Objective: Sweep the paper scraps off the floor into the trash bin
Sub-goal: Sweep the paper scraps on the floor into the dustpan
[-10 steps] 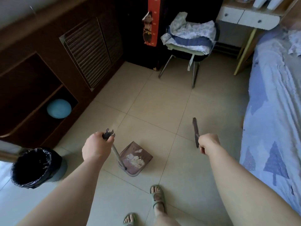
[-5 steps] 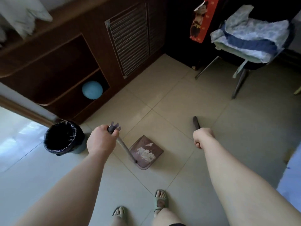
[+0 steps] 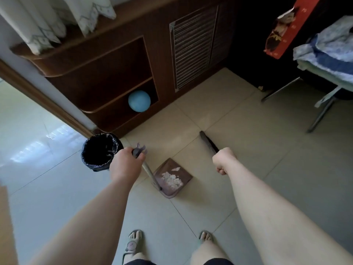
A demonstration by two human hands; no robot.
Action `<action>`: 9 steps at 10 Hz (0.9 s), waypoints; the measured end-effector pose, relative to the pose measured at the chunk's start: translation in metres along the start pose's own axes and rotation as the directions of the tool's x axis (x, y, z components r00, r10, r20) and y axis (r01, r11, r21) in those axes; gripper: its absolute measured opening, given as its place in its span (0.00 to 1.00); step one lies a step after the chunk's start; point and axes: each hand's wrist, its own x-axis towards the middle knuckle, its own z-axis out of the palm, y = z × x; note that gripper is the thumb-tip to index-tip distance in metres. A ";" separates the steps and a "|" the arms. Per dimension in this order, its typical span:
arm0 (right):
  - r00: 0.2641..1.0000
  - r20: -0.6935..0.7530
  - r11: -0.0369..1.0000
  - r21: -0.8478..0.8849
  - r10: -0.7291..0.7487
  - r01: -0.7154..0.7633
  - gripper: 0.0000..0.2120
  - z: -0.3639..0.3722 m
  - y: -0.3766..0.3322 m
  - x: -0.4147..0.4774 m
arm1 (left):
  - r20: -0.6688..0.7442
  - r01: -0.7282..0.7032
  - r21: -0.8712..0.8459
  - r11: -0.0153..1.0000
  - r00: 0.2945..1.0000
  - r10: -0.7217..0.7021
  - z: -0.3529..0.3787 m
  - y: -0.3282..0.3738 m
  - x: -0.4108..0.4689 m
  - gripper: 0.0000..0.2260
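Note:
My left hand [image 3: 125, 164] grips the top of a long dustpan handle [image 3: 150, 175]. The brown dustpan [image 3: 180, 175] hangs low over the tiles and holds a pile of white paper scraps [image 3: 172, 179]. My right hand [image 3: 223, 160] is closed around a dark broom handle [image 3: 208, 143] whose end sticks out beyond the fist; the broom head is hidden. A round trash bin [image 3: 101, 150] lined with a black bag stands just left of my left hand, its mouth open.
A dark wooden cabinet [image 3: 114, 73] with a blue ball [image 3: 139, 101] on its low shelf stands behind the bin. A doorway opens at the left. A chair [image 3: 324, 73] piled with cloths stands at the right. My sandalled feet [image 3: 133, 243] are at the bottom.
My view has turned left, so the bin now sits close beside my left hand. The dustpan with its scraps has come nearer the bin. Both hands keep their grips.

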 end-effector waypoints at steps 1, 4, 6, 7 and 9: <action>0.999 0.015 0.998 -0.062 -0.031 0.032 0.14 0.034 -0.019 -0.018 | 0.016 -0.007 -0.015 1.000 1.000 0.008 -0.018 -0.030 0.016 0.12; 0.999 0.029 0.979 -0.204 -0.015 0.020 0.14 0.159 -0.074 -0.077 | 0.060 0.006 -0.020 1.000 0.998 -0.005 -0.081 -0.138 0.056 0.10; 0.990 0.135 0.907 -0.411 -0.034 0.087 0.14 0.215 -0.106 -0.124 | 0.089 -0.011 -0.048 0.999 0.996 0.015 -0.098 -0.189 0.074 0.10; 0.983 0.161 0.879 -0.476 0.093 -0.005 0.08 0.242 -0.126 -0.151 | 0.127 -0.037 -0.060 0.997 0.991 0.045 -0.106 -0.214 0.077 0.11; 0.995 0.058 0.902 -0.428 0.082 -0.050 0.09 0.228 -0.145 -0.184 | 0.172 -0.061 -0.132 0.989 0.981 0.084 -0.117 -0.239 0.071 0.11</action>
